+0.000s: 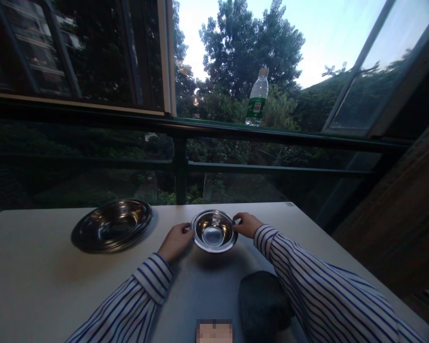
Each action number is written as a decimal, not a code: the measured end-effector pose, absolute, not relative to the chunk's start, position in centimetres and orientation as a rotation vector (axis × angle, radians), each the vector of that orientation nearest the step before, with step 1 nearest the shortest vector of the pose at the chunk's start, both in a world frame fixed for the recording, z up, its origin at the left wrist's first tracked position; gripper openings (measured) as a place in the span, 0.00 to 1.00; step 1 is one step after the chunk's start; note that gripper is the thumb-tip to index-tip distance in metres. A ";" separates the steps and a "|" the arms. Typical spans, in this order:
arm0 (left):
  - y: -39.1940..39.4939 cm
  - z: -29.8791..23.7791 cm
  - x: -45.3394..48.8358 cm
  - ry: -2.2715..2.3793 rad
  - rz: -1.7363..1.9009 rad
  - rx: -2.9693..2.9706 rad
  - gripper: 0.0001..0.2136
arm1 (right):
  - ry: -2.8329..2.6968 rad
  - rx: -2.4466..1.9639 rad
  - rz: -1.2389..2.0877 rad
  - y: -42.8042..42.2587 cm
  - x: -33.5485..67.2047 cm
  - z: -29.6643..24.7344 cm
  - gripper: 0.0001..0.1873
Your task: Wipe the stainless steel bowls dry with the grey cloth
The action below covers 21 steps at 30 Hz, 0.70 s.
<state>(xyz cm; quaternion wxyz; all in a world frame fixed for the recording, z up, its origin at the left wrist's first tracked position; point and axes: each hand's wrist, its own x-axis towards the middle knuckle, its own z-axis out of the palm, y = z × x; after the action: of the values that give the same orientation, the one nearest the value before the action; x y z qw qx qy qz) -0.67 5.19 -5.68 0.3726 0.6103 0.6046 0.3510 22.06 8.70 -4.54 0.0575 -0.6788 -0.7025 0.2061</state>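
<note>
A small shiny metal bowl [213, 235] is in the middle of the head view, its mouth facing up and toward me. My left hand [176, 242] pinches its left rim between thumb and fingers. On the opposite side, my right hand [247, 225] grips the right rim the same way. A shadow falls on the white table under the bowl; whether the base touches the tabletop I cannot tell. To the left of my left hand lies a nested stack of larger metal bowls [112, 226]. Below my right forearm sits a dark grey, rounded thing [262, 305], its kind unclear.
The white table [39, 267] ends at a dark green railing [236, 129]. A clear plastic bottle with a green label [258, 101] stands upright at the railing by the open window. Trees are outside. A brown surface [389, 228] rises to the right of the table.
</note>
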 end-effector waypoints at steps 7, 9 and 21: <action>5.4 -6.0 -0.8 1.553 0.917 1.489 0.22 | -2.084 -2.073 0.662 8.7 21.7 -4.5 0.15; 5.4 -6.0 -0.8 1.557 0.923 1.465 0.22 | -2.046 -2.068 0.710 8.7 21.8 -4.4 0.15; 5.0 -5.3 -0.6 1.494 0.915 1.315 0.14 | -1.686 -1.908 1.152 8.5 22.7 -4.6 0.16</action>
<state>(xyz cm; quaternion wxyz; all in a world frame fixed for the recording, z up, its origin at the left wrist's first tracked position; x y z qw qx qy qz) -0.65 5.01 -5.28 0.4576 0.5338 0.6064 0.3714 22.71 8.47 -4.59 0.1725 -0.6725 -0.5942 0.4061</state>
